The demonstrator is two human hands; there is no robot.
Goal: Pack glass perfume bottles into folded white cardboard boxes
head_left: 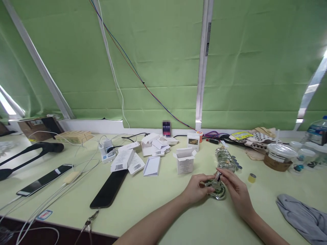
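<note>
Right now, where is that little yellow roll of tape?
In the head view the yellow tape roll stands on the table right of centre, just beyond the right hand, in front of the lidded plastic cup.

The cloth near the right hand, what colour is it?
Grey; the cloth shows in the head view.

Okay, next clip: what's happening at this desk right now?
A person at a pale green desk holds a small clear glass bottle in both hands. The left hand steadies its body, while the right hand pinches the silver top. More glass bottles stand in a row just behind. An open white carton stands to the left, with more cartons behind it, and a dark phone lies flat nearby.
</note>
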